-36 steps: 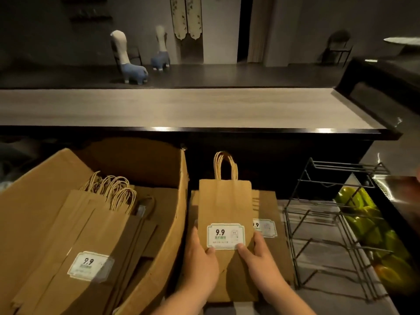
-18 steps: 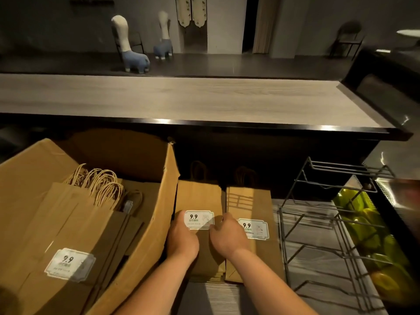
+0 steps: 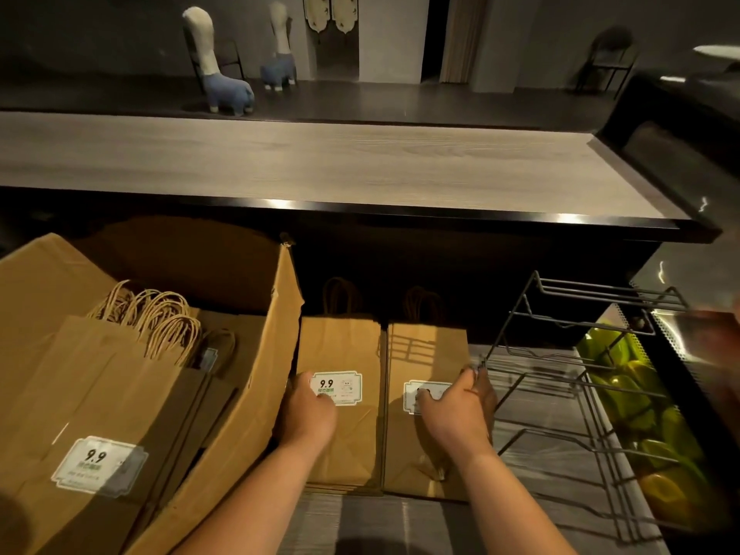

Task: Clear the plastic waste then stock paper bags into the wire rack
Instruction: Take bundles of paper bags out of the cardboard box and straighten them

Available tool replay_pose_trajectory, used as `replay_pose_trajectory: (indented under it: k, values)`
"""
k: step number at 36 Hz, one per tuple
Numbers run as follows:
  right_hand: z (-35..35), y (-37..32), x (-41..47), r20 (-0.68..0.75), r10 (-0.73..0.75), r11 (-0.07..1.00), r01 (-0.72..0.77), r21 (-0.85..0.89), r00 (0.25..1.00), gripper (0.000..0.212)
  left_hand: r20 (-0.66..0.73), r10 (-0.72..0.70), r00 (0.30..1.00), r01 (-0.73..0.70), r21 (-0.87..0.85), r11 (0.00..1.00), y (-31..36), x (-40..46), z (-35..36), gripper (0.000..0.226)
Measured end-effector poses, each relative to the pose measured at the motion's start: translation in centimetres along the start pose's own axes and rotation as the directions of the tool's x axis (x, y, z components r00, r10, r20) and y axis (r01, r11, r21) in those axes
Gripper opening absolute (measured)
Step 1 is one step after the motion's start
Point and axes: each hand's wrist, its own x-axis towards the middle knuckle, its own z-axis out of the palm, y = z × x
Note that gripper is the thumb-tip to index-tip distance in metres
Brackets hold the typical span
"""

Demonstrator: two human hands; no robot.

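Two stacks of paper bags now lie flat, side by side on the table, where a second ago both hands held a single bag upright. The left hand [image 3: 308,414] rests on the left stack [image 3: 344,354] with fingers loosely curled, its grip holding nothing. The right hand [image 3: 452,410] has shifted to the right stack [image 3: 424,354], curling round its edge beside the unfilled wire rack [image 3: 580,378], probably to carry it across. More bags wait in the cardboard box [image 3: 256,378].

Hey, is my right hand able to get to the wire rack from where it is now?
Probably yes. The right hand rests on the right stack of paper bags, its fingers at the stack's right edge, and the wire rack stands just beyond with nothing visible between them.
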Motion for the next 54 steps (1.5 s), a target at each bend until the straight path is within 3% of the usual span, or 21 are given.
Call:
replay_pose_trajectory:
  k: [8,16,22,29,32,35,40,43,47,51,54]
  values:
    - [0.8,-0.1,1.1,-0.044,-0.06,0.995,0.056,-0.087,0.997,0.091,0.014,0.014,1.0,-0.013,-0.047,0.999,-0.3,0.1,0.4,0.045]
    - [1.1,-0.2,2.0,0.089,0.053,0.998,-0.055,0.017,0.995,0.1,0.021,0.033,0.999,-0.032,-0.035,0.999,-0.7,0.7,1.3,0.046]
    - [0.7,-0.3,3.1,0.125,0.054,0.998,-0.058,0.028,0.991,0.099,0.034,0.029,0.999,-0.029,-0.015,0.999,-0.7,1.0,1.6,0.048]
    - [1.4,-0.2,2.9,0.163,0.035,0.999,-0.036,0.002,0.986,0.098,0.047,0.044,0.998,-0.047,0.075,0.996,-0.8,0.4,1.7,0.065]
    - [2.2,0.3,3.0,0.098,0.005,0.999,-0.001,-0.042,0.995,0.102,0.067,0.025,0.997,-0.035,0.142,0.989,-0.6,0.0,1.8,0.064]
    - [2.5,0.3,2.3,0.079,-0.058,0.99,0.067,-0.121,0.995,0.093,0.071,0.031,0.997,-0.045,0.208,0.977,0.0,-0.5,1.6,0.062]
    - [1.2,-1.3,0.5,-0.027,-0.299,0.949,0.295,-0.109,0.954,0.064,0.067,0.203,0.977,-0.214,0.283,0.935,1.6,-2.1,1.0,0.056]
    - [-0.2,-3.5,-0.4,-0.039,-0.366,0.916,0.367,0.159,0.93,0.054,0.111,0.263,0.958,-0.276,0.122,0.953,4.2,-3.6,-0.2,0.045]
    - [-2.6,-7.9,-2.1,0.066,-0.347,0.79,0.254,0.559,0.935,0.033,0.064,0.348,0.935,-0.333,-0.176,0.926,8.5,-5.7,-2.9,0.036]
    - [-4.9,-11.8,-4.5,0.044,-0.394,0.659,0.248,0.71,0.918,0.02,0.044,0.33,0.943,-0.268,-0.487,0.831,11.5,-6.7,-5.9,0.018]
    - [-6.3,-14.7,-6.4,-0.006,-0.461,0.613,0.323,0.721,0.888,0.019,-0.04,0.36,0.932,-0.32,-0.556,0.767,12.6,-7.2,-8.6,0.019]
